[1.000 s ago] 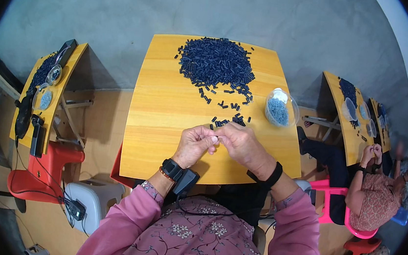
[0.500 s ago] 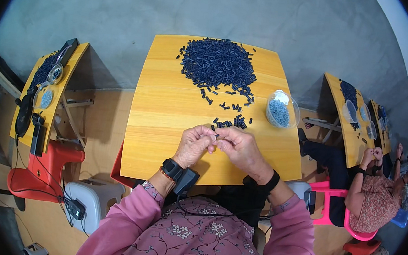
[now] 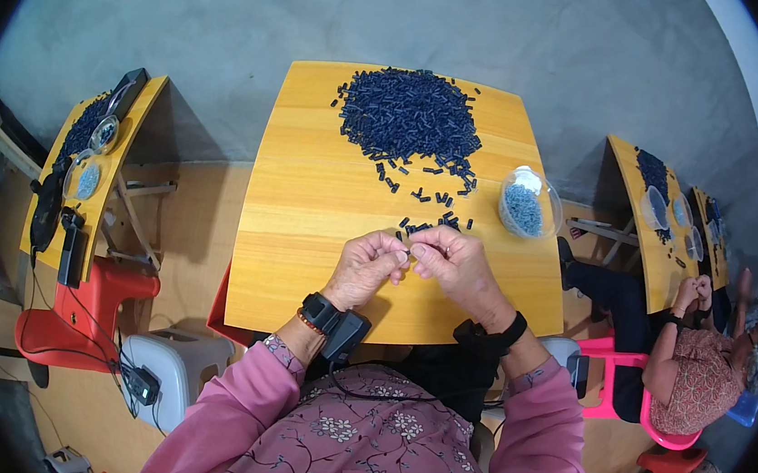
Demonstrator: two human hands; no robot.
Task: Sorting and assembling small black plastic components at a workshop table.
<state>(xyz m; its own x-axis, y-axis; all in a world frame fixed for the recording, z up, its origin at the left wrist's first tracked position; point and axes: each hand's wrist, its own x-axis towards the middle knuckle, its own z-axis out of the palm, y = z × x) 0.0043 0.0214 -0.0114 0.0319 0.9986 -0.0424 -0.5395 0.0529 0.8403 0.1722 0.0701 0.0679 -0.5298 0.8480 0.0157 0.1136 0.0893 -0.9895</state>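
Observation:
My left hand [image 3: 365, 268] and my right hand [image 3: 460, 270] meet over the near part of the yellow wooden table [image 3: 310, 193], fingertips pinched together. Between them is a tiny dark piece [image 3: 408, 252], mostly covered by the fingers. Just beyond the fingertips lies a small cluster of dark blue tube-like pieces [image 3: 446, 221]. A large heap of the same pieces [image 3: 409, 116] covers the far part of the table, with several strewn in front of it. To the right stands a clear round tub [image 3: 552, 219] of small grey-blue parts [image 3: 522, 210] and something white [image 3: 527, 178].
At the left is another table [image 3: 130, 135] with dark pieces and tubs, beside red [image 3: 99, 301] and grey [image 3: 168, 358] stools with cables. On the right, a seated person [image 3: 698, 377] works at a further table [image 3: 663, 273]. A grey wall [image 3: 234, 31] rises behind.
My right hand has shifted slightly and its fingers have changed position around the small piece. The left hand has barely moved. The whole view has drifted a little.

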